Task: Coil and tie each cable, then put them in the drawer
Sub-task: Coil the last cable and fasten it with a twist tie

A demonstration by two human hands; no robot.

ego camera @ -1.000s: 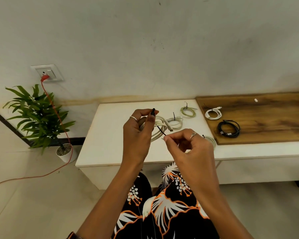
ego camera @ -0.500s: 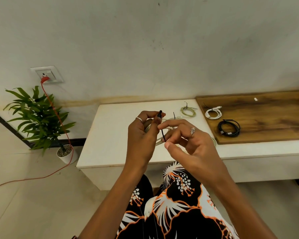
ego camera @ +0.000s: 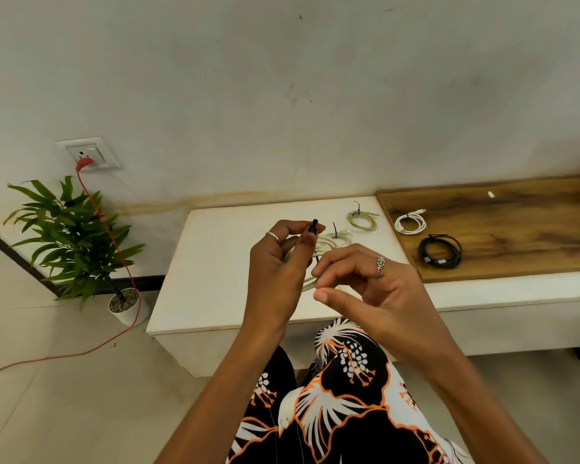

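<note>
The left hand grips the coiled white cable above the bench, pinching the black tie upright. The right hand, just beside it, curls round the tie's lower end; contact cannot be confirmed

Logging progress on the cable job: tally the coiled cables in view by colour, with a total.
White or cream: 3, one in the left hand, one behind the hands, one on the wooden board
Pale green: 1
Black: 1
Total: 5
</note>
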